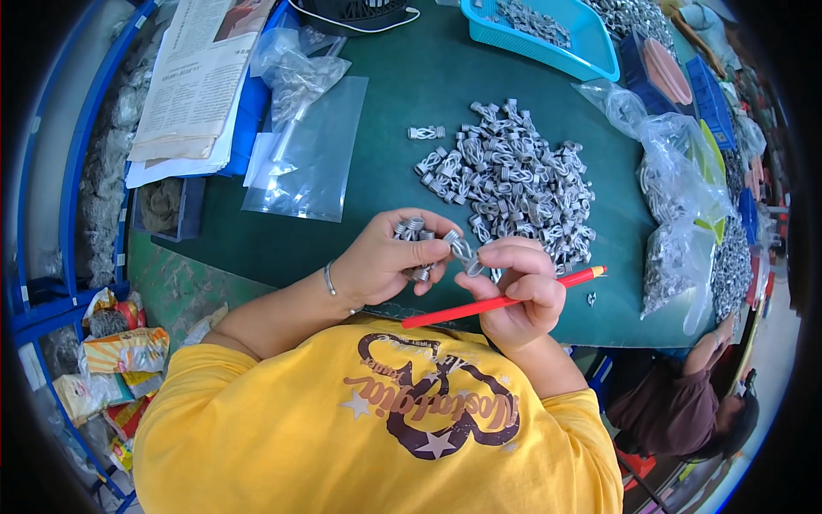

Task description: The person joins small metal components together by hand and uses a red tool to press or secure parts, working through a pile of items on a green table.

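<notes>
My left hand point(381, 261) is closed around several small grey metal fittings with ribbed ends and wire-like loops. One fitting point(463, 250) sticks out past its thumb, and the fingertips of my right hand point(524, 295) pinch that fitting's loop end. A red pencil point(458, 313) with a bare tip lies slanted through the fingers of my right hand. Just beyond both hands, a large heap of the same fittings point(522, 176) spreads over the green tabletop point(385, 111). A single fitting point(426, 133) lies apart at the heap's left.
A turquoise basket point(548, 51) of metal parts stands at the back. Clear plastic bags point(308, 154) and newspapers point(193, 77) lie to the left. Filled plastic bags point(681, 197) line the right side. Another person point(676, 407) is at the lower right. Blue shelving point(81, 154) stands at far left.
</notes>
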Available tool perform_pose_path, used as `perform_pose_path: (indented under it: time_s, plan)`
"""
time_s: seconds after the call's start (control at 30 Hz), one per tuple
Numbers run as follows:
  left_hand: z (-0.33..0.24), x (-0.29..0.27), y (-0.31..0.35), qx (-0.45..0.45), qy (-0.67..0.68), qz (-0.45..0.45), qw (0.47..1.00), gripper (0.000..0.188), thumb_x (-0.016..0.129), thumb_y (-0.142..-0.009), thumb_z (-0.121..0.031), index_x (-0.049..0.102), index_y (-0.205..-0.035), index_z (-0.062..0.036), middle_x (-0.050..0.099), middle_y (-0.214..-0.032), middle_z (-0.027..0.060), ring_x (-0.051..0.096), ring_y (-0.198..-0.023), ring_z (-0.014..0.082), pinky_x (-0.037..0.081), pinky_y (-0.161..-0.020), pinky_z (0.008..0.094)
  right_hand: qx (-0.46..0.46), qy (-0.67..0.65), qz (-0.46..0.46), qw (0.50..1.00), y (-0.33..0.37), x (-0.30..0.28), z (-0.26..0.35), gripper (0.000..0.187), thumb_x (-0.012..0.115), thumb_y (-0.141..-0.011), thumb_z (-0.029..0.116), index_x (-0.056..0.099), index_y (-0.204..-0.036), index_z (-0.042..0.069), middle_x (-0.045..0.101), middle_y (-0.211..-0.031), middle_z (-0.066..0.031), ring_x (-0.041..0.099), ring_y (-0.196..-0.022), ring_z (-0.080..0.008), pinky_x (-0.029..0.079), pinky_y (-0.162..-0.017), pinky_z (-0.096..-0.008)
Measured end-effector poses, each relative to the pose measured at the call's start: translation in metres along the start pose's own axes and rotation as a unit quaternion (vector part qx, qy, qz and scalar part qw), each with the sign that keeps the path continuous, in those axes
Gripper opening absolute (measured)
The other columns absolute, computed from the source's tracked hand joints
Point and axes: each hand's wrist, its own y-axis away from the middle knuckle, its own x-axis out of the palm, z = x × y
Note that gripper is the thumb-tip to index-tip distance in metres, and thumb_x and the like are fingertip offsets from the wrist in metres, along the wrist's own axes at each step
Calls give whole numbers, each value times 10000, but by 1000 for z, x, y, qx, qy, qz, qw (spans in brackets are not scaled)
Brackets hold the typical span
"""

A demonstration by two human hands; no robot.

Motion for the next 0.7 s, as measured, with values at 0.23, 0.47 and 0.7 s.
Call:
perform_pose_path:
  time_s: [0.23, 0.47, 0.7]
  plan:
    - [6, -2, 3, -70, 60, 36, 995, 230, 605, -843, -144, 567, -1006, 14, 595, -807, 76, 565, -636, 123, 435, -452, 227, -2, 13, 0, 1000, 0, 2, -1, 489, 752, -632, -68, 353, -864, 95, 578, -893, -141, 572, -765, -245, 462, -678, -338]
    - [4, -16, 5, -29, 191, 14, 981, 137, 521, -870, -95, 516, -1003, -61, 542, -1016, 122, 591, -785, 224, 558, -696, 373, 50, 126, 15, 991, -13, -9, -18, 312, 710, -647, -54, 428, -715, 62, 610, -765, -113, 579, -702, -259, 460, -612, -322]
    - [1, -31, 6, -5, 149, 50, 987, 91, 590, -830, -93, 527, -895, -95, 480, -780, 41, 516, -682, 162, 503, -573, 324, 23, 342, 184, 921, -40, -3, -44, 238, 667, -597, -3, 477, -722, 67, 602, -810, -53, 545, -794, -261, 375, -712, -387]
